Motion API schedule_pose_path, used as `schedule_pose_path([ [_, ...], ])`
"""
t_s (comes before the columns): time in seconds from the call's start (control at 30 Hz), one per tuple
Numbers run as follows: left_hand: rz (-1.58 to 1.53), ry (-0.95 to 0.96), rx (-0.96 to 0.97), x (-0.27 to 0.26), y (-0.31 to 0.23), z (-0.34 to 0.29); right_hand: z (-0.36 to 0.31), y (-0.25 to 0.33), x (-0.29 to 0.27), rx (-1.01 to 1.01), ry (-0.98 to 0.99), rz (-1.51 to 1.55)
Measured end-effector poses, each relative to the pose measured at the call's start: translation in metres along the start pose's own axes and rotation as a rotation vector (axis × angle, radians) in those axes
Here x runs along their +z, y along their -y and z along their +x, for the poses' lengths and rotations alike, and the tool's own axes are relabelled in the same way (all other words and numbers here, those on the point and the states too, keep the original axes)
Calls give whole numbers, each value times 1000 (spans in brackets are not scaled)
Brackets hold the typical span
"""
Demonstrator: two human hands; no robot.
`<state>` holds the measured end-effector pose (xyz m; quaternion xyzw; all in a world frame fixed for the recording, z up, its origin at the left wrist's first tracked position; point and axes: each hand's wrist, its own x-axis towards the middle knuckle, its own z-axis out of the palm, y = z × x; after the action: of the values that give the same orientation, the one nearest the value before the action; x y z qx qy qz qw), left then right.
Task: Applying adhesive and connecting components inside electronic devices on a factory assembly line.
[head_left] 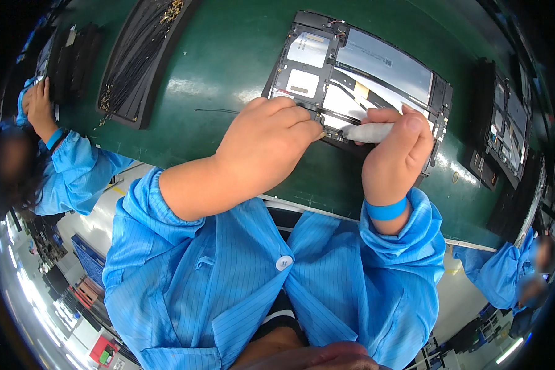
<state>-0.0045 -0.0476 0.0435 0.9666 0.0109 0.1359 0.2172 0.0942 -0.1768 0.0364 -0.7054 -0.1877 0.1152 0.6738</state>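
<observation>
An opened tablet-like device (385,55) lies on the green bench in front of me, its silver battery and circuit parts exposed. My left hand (268,139) is closed in a pinch at the device's near edge. A thin black cable (216,110) sticks out leftward from that hand; its other end is hidden by the fingers. My right hand (401,145) is curled around a whitish tapered thing (371,132), whose tip points at the near-edge parts close to my left fingertips. Whether it is a wrapped tool or a finger cover is unclear.
A black tray (143,111) of thin black cables with gold ends stands at the left on the green bench (209,55). Another opened device (509,123) rests on black foam at the right. Co-workers in blue sit at the left and right.
</observation>
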Motion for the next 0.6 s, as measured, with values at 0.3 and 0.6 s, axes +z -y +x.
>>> schedule_pose_path([
  [0.3, -3, -34, 9, 2, 1, 0, -2, -7, 0, -235, 97, -41],
  [0.6, -23, -31, -3, 1, 0, 1, 0, -5, 1, -225, 103, 93],
])
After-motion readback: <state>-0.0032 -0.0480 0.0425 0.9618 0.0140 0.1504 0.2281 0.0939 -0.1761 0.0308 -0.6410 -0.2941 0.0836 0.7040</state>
